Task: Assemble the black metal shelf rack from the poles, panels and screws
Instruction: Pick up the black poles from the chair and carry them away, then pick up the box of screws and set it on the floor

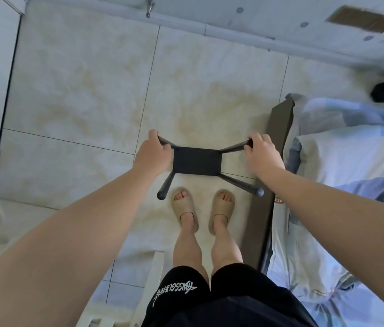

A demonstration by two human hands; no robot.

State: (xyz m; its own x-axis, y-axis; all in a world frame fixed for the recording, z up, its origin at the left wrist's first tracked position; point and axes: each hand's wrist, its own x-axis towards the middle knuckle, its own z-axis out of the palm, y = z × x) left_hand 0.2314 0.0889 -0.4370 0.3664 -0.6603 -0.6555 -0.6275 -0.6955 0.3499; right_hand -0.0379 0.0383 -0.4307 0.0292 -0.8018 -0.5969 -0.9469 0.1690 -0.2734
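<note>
Floor: pale cream marbled tiles [80, 86] with dark grout lines, filling the upper and centre frame. A white wall base [210, 22] runs across the top. A bed with blue and white bedding [351, 161] occupies the right side, its dark frame edge [278, 128] running down toward lower centre.

Task item: the black metal shelf rack [197, 160] stands at centre frame, seen from directly above. One rectangular black panel is visible low down, with four black poles rising toward the camera and splaying outward in the wide-angle view. Whether further panels sit beneath cannot be determined.

Left hand [154, 154], centre-left: fingers curled closed around the top of the upper-left pole, thumb side toward the panel.

Right hand [263, 153], centre-right: fingers wrapped over the top of the upper-right pole, knuckles up.

The two nearer poles, ending at lower left [161, 195] and lower right [259, 191] of the panel, are free of any hand.

The person stands just below the rack in beige slides [185, 208] and black shorts [210, 296].
</note>
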